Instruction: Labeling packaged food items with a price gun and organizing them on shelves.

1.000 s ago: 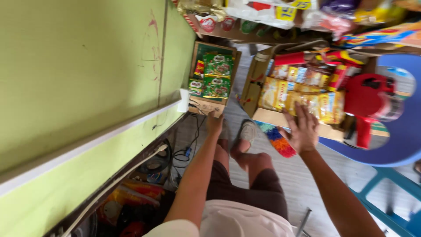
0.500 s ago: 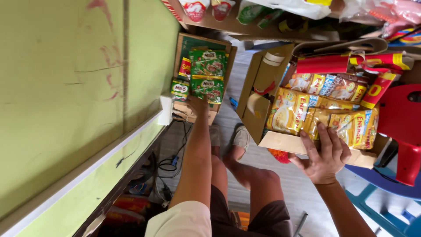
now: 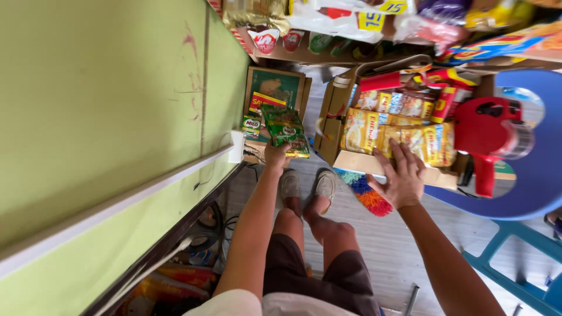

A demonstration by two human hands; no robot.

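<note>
Now left hand (image 3: pixel 275 157) grips green sachet strip (image 3: pixel 285 130) (long axis pointing away); right hand (image 3: pixel 400 178) spread wide on yellow packets (image 3: pixel 374 130) in box (image 3: pixel 357 161).

Small carton (image 3: pixel 275 88) sits left of the larger carton (image 3: pixel 374 164) (sachets (image 3: pixel 398 137) inside).
</note>
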